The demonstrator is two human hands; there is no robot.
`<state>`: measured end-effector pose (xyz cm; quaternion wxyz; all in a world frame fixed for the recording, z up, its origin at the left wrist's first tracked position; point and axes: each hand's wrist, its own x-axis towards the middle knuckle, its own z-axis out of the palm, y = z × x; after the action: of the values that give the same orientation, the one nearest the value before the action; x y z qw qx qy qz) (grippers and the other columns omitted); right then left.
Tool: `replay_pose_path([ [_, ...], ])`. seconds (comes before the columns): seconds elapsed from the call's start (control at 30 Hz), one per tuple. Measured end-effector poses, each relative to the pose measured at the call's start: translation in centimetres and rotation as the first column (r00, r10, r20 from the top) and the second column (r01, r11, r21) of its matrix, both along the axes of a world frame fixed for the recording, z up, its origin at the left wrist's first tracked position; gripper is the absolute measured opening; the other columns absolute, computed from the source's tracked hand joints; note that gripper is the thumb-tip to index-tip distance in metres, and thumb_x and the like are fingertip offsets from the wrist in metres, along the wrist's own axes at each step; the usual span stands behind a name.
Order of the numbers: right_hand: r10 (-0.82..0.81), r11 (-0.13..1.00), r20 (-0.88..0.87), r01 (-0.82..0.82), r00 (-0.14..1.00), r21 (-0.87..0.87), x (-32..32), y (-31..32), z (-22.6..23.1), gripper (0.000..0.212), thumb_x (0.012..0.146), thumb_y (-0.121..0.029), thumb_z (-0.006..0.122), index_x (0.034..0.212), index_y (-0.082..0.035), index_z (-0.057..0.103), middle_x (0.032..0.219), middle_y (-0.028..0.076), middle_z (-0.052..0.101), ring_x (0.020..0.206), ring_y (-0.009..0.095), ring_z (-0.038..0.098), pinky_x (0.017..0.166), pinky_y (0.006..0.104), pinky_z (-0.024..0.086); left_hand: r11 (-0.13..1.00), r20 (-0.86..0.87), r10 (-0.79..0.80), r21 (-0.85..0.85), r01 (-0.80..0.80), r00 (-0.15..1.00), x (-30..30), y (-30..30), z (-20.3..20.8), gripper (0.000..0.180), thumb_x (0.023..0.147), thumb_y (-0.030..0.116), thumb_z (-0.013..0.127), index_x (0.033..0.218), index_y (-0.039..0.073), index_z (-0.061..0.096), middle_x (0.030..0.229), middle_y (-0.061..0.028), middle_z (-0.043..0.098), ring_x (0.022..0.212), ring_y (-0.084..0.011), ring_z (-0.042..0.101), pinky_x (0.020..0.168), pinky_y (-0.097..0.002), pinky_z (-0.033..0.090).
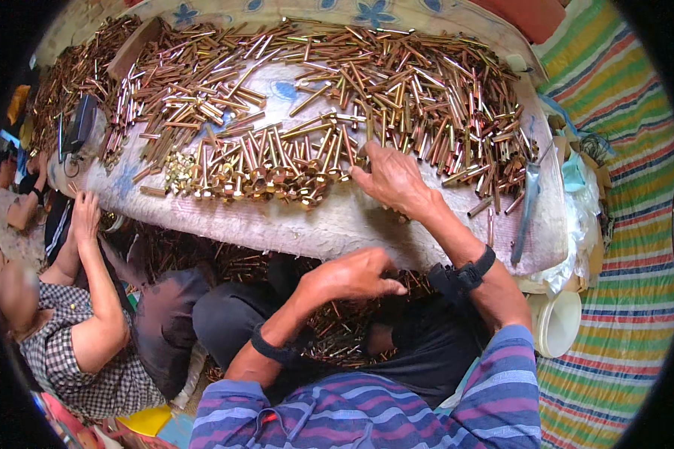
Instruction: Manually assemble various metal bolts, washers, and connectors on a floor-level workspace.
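My right hand point(397, 179) reaches over the padded table, thumb and forefinger curled in at the right end of a row of bolts point(266, 168) with hexagonal heads. Whatever its fingertips pinch is hidden among the metal pieces. Behind and to the right of that hand lie many loose brass-coloured metal tubes point(419, 97). Above my lap, short of the table's front edge, my left hand point(356, 275) hangs with fingers bent and thumb apart; nothing shows between them. A small heap of nuts point(180, 172) sits left of the bolts.
Metal pieces point(337, 329) also lie below the table, between my legs. A blue-grey strip point(528, 213) rests at the table's right end, above a white bucket point(558, 325). A co-worker in a checked shirt point(90, 382) sits at left, one hand point(86, 217) at the table's edge.
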<state>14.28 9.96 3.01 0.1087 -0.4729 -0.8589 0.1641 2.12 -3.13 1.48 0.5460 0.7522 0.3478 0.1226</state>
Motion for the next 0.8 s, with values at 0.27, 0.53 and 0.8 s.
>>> replay_pose_path([
  [0.27, -0.055, 0.973, 0.079, 0.072, 0.995, -0.222, -0.2, 1.0, 0.7, 0.055, 0.076, -0.039, 0.062, 0.1, 0.012, 0.059, 0.091, 0.034, 0.064, 0.087, 0.048, 0.064, 0.079, 0.0519, 0.05, 0.929, 0.067, 0.369, -0.011, -0.369, 0.927, -2.6, 0.8, 0.8, 0.033, 0.095, 0.026, 0.061, 0.097, -0.006, 0.067, 0.069, -0.0093, 0.065, 0.055, -0.0137, 0.061, 0.052, -0.0323, 0.048],
  [0.53, -0.089, 0.973, -0.079, 0.069, 0.993, -0.22, 0.6, 0.2, 1.8, 0.059, 0.075, -0.036, 0.064, 0.108, 0.013, 0.061, 0.087, 0.029, 0.067, 0.082, 0.038, 0.066, 0.077, 0.0455, 0.052, 0.841, 0.095, 0.51, -0.261, -0.473, 0.855, -2.7, 1.1, -0.1, 0.029, 0.096, 0.022, 0.058, 0.098, -0.006, 0.066, 0.07, -0.0047, 0.063, 0.054, -0.0119, 0.061, 0.047, -0.0286, 0.047],
  [0.8, -0.247, 0.844, -0.273, 0.068, 0.93, -0.532, 3.0, -0.7, 3.3, 0.038, 0.083, -0.029, 0.068, 0.089, 0.009, 0.07, 0.064, 0.009, 0.064, 0.056, 0.012, 0.062, 0.049, 0.0288, 0.05, 0.66, 0.314, 0.712, -0.605, -0.445, 0.629, -1.8, 2.4, -2.0, 0.036, 0.101, 0.019, 0.05, 0.121, -0.011, 0.056, 0.098, -0.0163, 0.067, 0.062, -0.0169, 0.066, 0.043, -0.0261, 0.052],
])
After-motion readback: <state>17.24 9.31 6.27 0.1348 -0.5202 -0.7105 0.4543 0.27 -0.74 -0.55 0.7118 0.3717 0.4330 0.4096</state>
